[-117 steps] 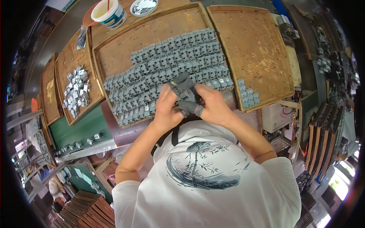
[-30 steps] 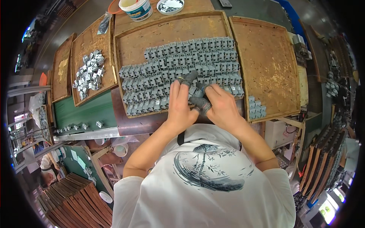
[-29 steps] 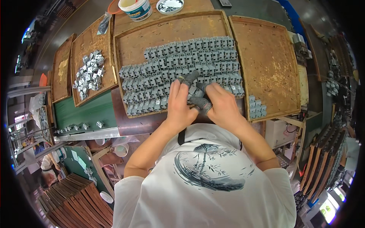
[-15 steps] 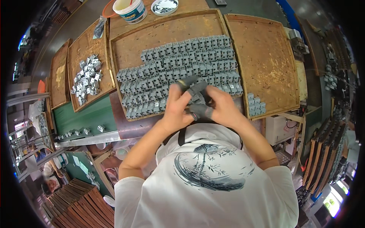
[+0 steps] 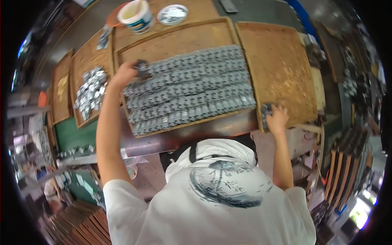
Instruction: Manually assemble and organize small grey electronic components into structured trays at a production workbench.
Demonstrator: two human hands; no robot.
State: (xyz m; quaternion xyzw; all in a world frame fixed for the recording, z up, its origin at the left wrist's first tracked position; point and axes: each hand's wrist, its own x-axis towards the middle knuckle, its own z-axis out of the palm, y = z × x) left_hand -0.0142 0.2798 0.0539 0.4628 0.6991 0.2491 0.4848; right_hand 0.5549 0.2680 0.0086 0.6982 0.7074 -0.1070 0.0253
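Note:
My left hand (image 5: 127, 74) reaches to the left end of the farthest row of grey block-shaped parts (image 5: 192, 87) in the middle tray. Its dark-covered fingertips are drawn together; any part between them is hidden. My right hand (image 5: 278, 119) is low over the near left corner of the right tray (image 5: 281, 69). Dark coverings show on its fingers too. Small grey blocks stood in that corner earlier; the hand now hides them, and blur obscures its grip. The rows in the middle tray (image 5: 163, 42) lie packed side by side.
A left tray (image 5: 81, 53) holds a heap of shiny metal parts (image 5: 90, 92). Beyond the middle tray stand a white bucket (image 5: 136, 18) and a round white lid (image 5: 172, 15). Several loose parts (image 5: 77, 151) lie on the green surface (image 5: 73, 132) at left.
My hands were together over the near rows, around a grey part. They have separated: the left went to the far left, the right to the right tray's near corner. The view shifted slightly.

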